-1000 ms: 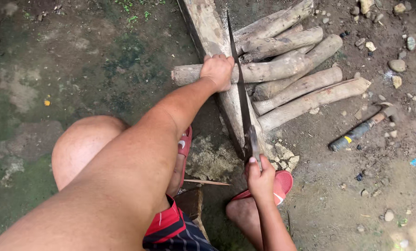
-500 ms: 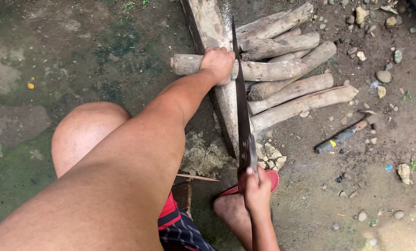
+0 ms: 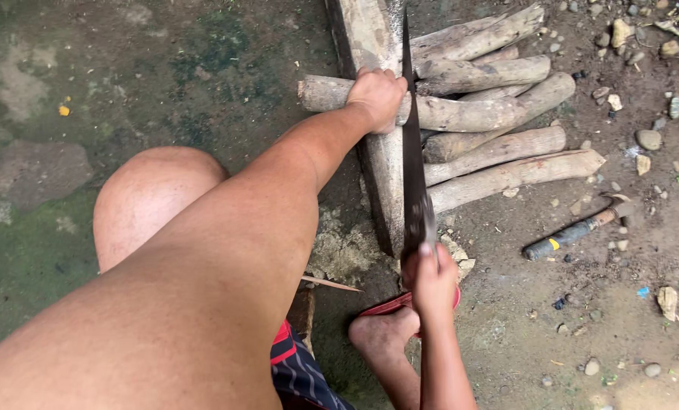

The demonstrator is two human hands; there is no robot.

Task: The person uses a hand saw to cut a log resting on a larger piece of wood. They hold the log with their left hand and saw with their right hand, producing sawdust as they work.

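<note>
1. My left hand (image 3: 377, 97) was clamped over a pale, peeled log (image 3: 461, 114) that lay crosswise on a weathered plank (image 3: 370, 38); the fingers were wrapped over its top and pinned it down.
2. My right hand (image 3: 430, 279) was closed tight on the handle of a long dark blade, a machete (image 3: 411, 144), which ran from the hand toward 12 o'clock. Seen edge-on, it stood just at the 3 o'clock side of the left hand, over the held log.
3. I could not tell whether the edge was touching the wood or hovering above it; no notch or cut showed on the log beside the blade, so I judged the log to be still whole at that point.
4. More logs (image 3: 499, 152) of the same kind lay stacked at 3 o'clock of the plank, roughly parallel, all bare of bark; whether they were finished pieces or waiting stock I could not say.
5. Pale chips (image 3: 453, 250) lay on the dirt at the near end of the plank, just at 12 o'clock of the right hand, which I took as a sign that some chopping was already done.
6. A second tool with a dark grip (image 3: 575, 231) lay untouched on the ground at 3 o'clock, well apart from both hands.
7. My knee (image 3: 153, 197) stood at 9 o'clock and my foot on a red sandal (image 3: 389, 307) at 6 o'clock.
</note>
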